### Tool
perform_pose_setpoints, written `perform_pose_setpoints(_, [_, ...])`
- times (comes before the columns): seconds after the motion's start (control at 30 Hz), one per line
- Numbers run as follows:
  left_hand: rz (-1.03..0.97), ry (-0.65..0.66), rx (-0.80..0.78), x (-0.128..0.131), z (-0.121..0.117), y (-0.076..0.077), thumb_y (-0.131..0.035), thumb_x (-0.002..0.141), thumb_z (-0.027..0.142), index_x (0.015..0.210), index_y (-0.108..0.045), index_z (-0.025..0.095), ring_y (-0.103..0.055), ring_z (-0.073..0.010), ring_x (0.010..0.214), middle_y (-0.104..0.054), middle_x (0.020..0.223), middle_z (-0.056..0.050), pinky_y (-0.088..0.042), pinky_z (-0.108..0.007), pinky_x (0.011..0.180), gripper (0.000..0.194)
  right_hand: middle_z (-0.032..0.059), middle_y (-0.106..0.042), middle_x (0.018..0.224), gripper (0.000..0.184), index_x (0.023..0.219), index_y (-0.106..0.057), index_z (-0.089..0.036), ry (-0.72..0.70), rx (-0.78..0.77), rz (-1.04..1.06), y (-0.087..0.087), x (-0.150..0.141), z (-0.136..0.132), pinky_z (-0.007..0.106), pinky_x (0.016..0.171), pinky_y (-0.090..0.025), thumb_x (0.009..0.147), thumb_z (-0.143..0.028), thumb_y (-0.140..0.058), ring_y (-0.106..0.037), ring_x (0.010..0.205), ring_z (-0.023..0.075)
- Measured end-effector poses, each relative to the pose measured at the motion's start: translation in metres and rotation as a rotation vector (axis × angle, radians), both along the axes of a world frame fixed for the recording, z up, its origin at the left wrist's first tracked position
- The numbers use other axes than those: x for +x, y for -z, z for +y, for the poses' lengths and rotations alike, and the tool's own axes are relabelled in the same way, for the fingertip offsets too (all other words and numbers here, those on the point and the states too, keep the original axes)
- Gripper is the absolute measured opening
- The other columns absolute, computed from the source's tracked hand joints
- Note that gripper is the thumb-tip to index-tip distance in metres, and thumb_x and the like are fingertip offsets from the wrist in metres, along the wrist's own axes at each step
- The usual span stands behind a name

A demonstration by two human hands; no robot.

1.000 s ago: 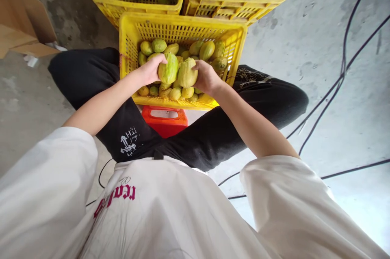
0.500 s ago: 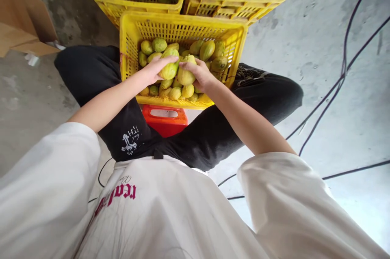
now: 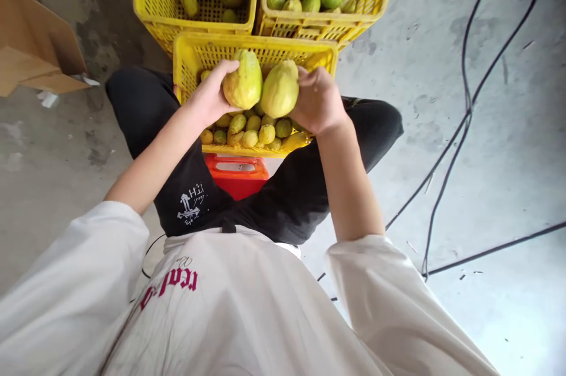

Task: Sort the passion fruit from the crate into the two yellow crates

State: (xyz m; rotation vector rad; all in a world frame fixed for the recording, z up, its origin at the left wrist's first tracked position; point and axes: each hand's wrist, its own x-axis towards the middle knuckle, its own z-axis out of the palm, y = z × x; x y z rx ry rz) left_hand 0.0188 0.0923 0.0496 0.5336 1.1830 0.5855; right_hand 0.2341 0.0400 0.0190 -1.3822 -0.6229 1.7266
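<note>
My left hand (image 3: 211, 94) is closed round a yellow-green papaya (image 3: 243, 84), its thumb on the upper side. A second, paler papaya (image 3: 280, 92) is held by my right hand (image 3: 319, 98), whose fingers are partly hidden behind the fruit. Both fruits are raised side by side above a yellow plastic crate (image 3: 256, 41) between my legs. Several smaller yellow and green papayas (image 3: 250, 138) lie in that crate, some of them covered by my hands.
Beyond stand two more yellow crates, a left one (image 3: 194, 26) and a right one (image 3: 318, 16), both holding papayas. A red plastic stool (image 3: 239, 187) shows below the near crate. Cardboard (image 3: 39, 40) lies at left; black cables (image 3: 469, 111) cross the floor at right.
Both hands have lifted their papayas up out of the near crate, closer to me. My right hand has turned and moved to the right. The view has shifted slightly.
</note>
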Motion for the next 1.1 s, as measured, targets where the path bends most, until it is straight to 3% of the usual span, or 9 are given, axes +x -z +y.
perform_pose_setpoints(0.1, [-0.043,-0.053,0.078,-0.026,-0.045,0.003,-0.076,0.124,0.043,0.13,-0.079,0.024,-0.076,-0.0408,0.172,-0.091,0.142,-0.011,-0.072,-0.058,0.136,0.02,0.0073,-0.091,0.127,0.045,0.109,-0.067,-0.035,0.065,0.049,0.17,-0.01,-0.02,-0.052,0.063,0.114,-0.08,0.069,-0.048,-0.084,-0.083,0.147,0.0463])
perform_pose_setpoints(0.2, [-0.025,-0.134,0.008,-0.038,-0.096,0.012,-0.09,0.11,0.051,0.128,-0.084,0.029,-0.08,-0.042,0.169,-0.094,0.145,-0.01,-0.073,-0.06,0.139,0.029,0.0051,-0.091,0.126,0.053,0.118,-0.075,-0.036,0.29,-0.024,0.246,0.006,-0.05,-0.097,0.053,0.105,-0.083,0.081,-0.068,-0.095,-0.086,0.146,0.0411])
perform_pose_setpoints(0.33, [-0.025,-0.261,-0.145,-0.037,-0.136,0.026,-0.072,0.116,0.047,0.137,-0.083,0.031,-0.086,-0.0391,0.163,-0.095,0.139,-0.008,-0.078,-0.059,0.131,0.028,0.0049,-0.092,0.114,0.055,0.122,-0.08,-0.035,0.446,-0.158,0.422,0.043,-0.072,-0.127,0.049,0.088,-0.086,0.088,-0.075,-0.097,-0.092,0.126,0.0382])
perform_pose_setpoints(0.47, [-0.071,-0.228,-0.166,-0.041,-0.142,0.036,-0.071,0.117,0.058,0.152,-0.082,0.032,-0.094,-0.0408,0.147,-0.096,0.137,-0.011,-0.083,-0.06,0.12,0.045,0.0043,-0.093,0.113,0.047,0.12,-0.08,-0.035,0.463,-0.157,0.445,0.058,-0.066,-0.131,0.043,0.078,-0.085,0.089,-0.063,-0.101,-0.093,0.116,0.0352])
perform_pose_setpoints(0.6, [-0.115,-0.273,-0.098,-0.05,-0.141,0.028,-0.067,0.114,0.07,0.148,-0.083,0.027,-0.091,-0.0448,0.151,-0.096,0.144,-0.017,-0.081,-0.063,0.122,0.057,0.0078,-0.093,0.12,0.048,0.124,-0.081,-0.035,0.454,-0.079,0.43,0.044,-0.058,-0.136,0.048,0.081,-0.085,0.093,-0.069,-0.092,-0.092,0.129,0.041])
perform_pose_setpoints(0.73, [-0.182,-0.353,-0.094,-0.057,-0.154,0.014,-0.062,0.113,0.054,0.15,-0.085,0.029,-0.087,-0.045,0.159,-0.096,0.148,-0.015,-0.078,-0.067,0.127,0.05,0.0082,-0.094,0.124,0.048,0.131,-0.083,-0.036,0.453,-0.024,0.457,0.028,-0.057,-0.157,0.06,0.09,-0.085,0.088,-0.059,-0.083,-0.09,0.136,0.0448])
perform_pose_setpoints(0.83, [-0.197,-0.376,-0.086,-0.06,-0.168,0.01,-0.067,0.114,0.044,0.148,-0.085,0.03,-0.084,-0.0425,0.164,-0.095,0.15,-0.014,-0.076,-0.062,0.131,0.041,0.0074,-0.095,0.119,0.045,0.127,-0.084,-0.036,0.458,-0.065,0.46,0.023,-0.062,-0.174,0.058,0.09,-0.086,0.086,-0.056,-0.088,-0.093,0.125,0.0424])
perform_pose_setpoints(0.93, [-0.195,-0.355,-0.073,-0.06,-0.177,0.011,-0.073,0.117,0.042,0.148,-0.084,0.03,-0.081,-0.0385,0.168,-0.094,0.153,-0.012,-0.074,-0.056,0.134,0.035,0.0049,-0.094,0.118,0.042,0.124,-0.083,-0.037,0.496,-0.096,0.476,0.023,-0.076,-0.183,0.056,0.094,-0.087,0.089,-0.057,-0.095,-0.093,0.122,0.039])
perform_pose_setpoints(1.1, [-0.198,-0.358,-0.096,-0.062,-0.172,0.026,-0.076,0.118,0.048,0.159,-0.08,0.033,-0.084,-0.0377,0.164,-0.094,0.156,-0.011,-0.076,-0.054,0.133,0.044,0.0031,-0.093,0.117,0.052,0.127,-0.076,-0.039,0.512,-0.086,0.504,0.03,-0.098,-0.176,0.06,0.095,-0.089,0.082,-0.041,-0.103,-0.092,0.134,0.0415])
